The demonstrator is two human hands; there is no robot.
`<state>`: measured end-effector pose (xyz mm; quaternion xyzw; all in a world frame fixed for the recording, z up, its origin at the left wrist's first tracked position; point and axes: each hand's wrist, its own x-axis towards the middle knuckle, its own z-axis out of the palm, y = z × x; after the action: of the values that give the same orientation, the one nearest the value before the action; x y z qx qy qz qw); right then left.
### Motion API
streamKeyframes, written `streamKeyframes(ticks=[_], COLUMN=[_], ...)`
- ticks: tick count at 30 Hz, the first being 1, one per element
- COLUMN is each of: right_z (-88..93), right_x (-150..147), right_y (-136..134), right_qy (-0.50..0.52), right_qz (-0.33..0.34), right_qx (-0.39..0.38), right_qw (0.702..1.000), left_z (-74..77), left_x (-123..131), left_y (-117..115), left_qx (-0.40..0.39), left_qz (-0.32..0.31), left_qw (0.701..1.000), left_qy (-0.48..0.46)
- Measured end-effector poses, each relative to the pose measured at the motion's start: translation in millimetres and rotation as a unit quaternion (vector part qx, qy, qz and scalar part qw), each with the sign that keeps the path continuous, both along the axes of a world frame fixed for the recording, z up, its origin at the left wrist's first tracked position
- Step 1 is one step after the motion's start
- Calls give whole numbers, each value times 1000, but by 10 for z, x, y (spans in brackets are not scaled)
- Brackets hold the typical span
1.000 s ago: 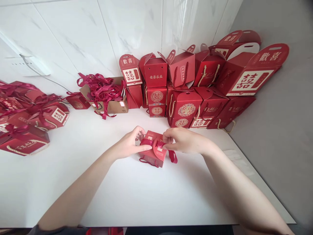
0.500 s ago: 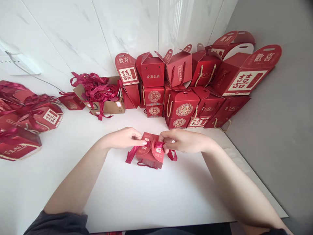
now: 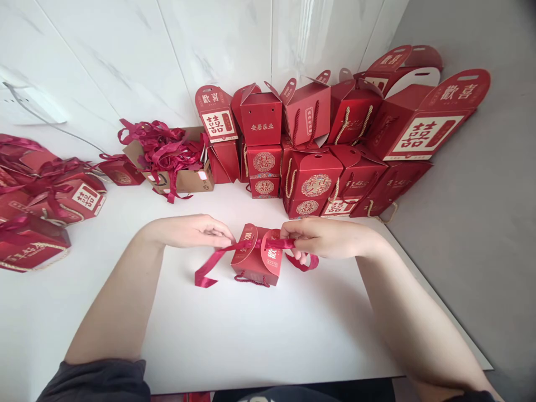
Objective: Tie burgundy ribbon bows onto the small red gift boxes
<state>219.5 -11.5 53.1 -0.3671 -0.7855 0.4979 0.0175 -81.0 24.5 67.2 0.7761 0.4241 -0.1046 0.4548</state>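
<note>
A small red gift box (image 3: 256, 267) with round handle flaps stands on the white table (image 3: 259, 335) in front of me. A dark red ribbon (image 3: 209, 269) is threaded through its handle flaps. My left hand (image 3: 196, 230) pinches the ribbon on the left of the box, and the free end trails down onto the table. My right hand (image 3: 324, 237) pinches the ribbon on the right of the box, with a short loop hanging below the fingers.
Several red gift boxes (image 3: 312, 178) are stacked against the tiled wall at the back right. A cardboard box of loose ribbons (image 3: 167, 153) sits at the back. Ribbon-tied boxes (image 3: 46, 206) lie at the left. The table's right edge borders grey floor.
My hands have moved apart, pulling the ribbon out through the handle flaps. The left end now hangs longer and reaches the table.
</note>
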Motion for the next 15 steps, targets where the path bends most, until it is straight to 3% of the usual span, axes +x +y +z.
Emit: streamKeyframes(ticks=[4,7,11,15], right_z=[4,-6,0,19], right_x=[-69,-89,-56,22], right_y=[-4,4,14,29], right_qy=[8,4,-20,-41], right_qz=[33,39,36,33], right_qx=[36,51,68,49], right_qw=[999,998,997,997], left_z=[-185,-246,-178,-53], left_x=[110,168,141,19], left_y=[41,52,41,35], left_qx=[-26,-44,-96,-77], left_qz=[-41,-51,-47,-28], left_qw=[999,997,989,994], left_qy=[11,-35,-100,-72])
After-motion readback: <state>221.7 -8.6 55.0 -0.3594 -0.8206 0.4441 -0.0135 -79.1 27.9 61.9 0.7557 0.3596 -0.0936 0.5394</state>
